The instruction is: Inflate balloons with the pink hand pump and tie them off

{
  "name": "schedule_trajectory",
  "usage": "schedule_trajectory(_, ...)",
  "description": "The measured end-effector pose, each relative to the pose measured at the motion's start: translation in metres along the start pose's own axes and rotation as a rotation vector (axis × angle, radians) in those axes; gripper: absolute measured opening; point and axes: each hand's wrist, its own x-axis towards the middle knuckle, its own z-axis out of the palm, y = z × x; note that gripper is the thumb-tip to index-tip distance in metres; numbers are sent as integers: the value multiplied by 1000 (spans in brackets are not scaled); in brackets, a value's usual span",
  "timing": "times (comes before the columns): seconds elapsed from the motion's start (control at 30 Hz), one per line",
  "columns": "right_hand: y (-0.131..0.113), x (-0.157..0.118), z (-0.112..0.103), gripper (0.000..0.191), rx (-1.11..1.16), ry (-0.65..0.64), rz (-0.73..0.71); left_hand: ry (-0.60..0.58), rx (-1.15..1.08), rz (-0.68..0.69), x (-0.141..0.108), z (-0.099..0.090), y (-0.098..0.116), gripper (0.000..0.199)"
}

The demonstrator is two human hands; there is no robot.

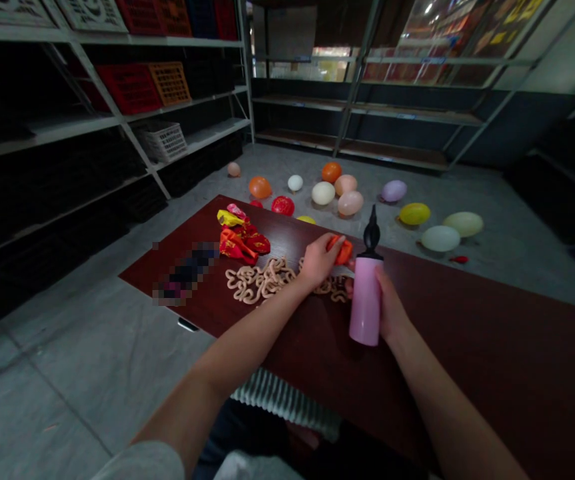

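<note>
My left hand [319, 259] is closed on an uninflated orange balloon [342, 251] above the dark wooden table [447, 327]. Just right of it, my right hand [388, 300] wraps round the pink barrel of a balloon pump [366, 300], which stands upright with its black nozzle pointing up. The barrel hides some of the right fingers. Beneath and beside my left forearm lies a heap of beige curly balloons [267, 279]. Farther left on the table is a pile of uninflated red balloons [242, 243], with a yellow balloon [230, 219] and a pink one at its back.
Inflated balloons in several colours, such as an orange balloon [260, 187] and a yellow balloon [414, 214], lie on the floor beyond the table. A pixelated dark item [187, 273] rests at the table's left. Metal shelves [207, 135] with plastic crates [165, 141] line the walls.
</note>
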Motion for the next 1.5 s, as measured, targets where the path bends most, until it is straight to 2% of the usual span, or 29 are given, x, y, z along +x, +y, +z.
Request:
schedule_trajectory(0.07, 0, 0, -1, 49, 22, 1, 25, -74, -56, 94, -4, 1, -2, 10)
schedule_trajectory(0.13, 1, 0, -2, 50, 26, -30, 15, -134, -105, 160, -6, -2, -2, 22)
schedule_trajectory(0.23, 1, 2, -4, 48, 20, -39, -12, -222, -132, 181, -7, -6, 0, 39)
schedule_trajectory(0.43, -10, 1, -10, 45, 82, 110, -105, -391, -273, -3, -8, -6, 3, 40)
schedule_trajectory(0.6, -25, -7, -12, 41, 161, 97, -175, -565, -301, -95, -8, -8, 2, 34)
schedule_trajectory(0.77, -30, -7, -19, 50, 273, 3, -180, -769, -335, -154, -4, -24, 2, 31)
schedule_trajectory(0.87, -30, -5, -23, 55, 274, -25, -190, -894, -381, -239, -3, -35, 9, 32)
schedule_trajectory(1.0, -32, -6, -21, 53, 273, -6, -194, -983, -547, -331, -6, -40, 21, 33)
schedule_trajectory(1.1, -34, -8, -18, 50, 321, -6, -205, -924, -728, -413, -8, -38, 24, 32)
schedule_trajectory(1.2, -35, -9, -18, 48, 357, -51, -230, -762, -960, -455, -9, -36, 20, 30)
schedule_trajectory(1.33, -33, -5, -25, 49, 376, -93, -234, -487, -1198, -431, -4, -38, 17, 12)
schedule_trajectory(1.5, -30, -6, -27, 49, 281, -165, -208, -81, -1345, -471, 9, -47, 18, 19)
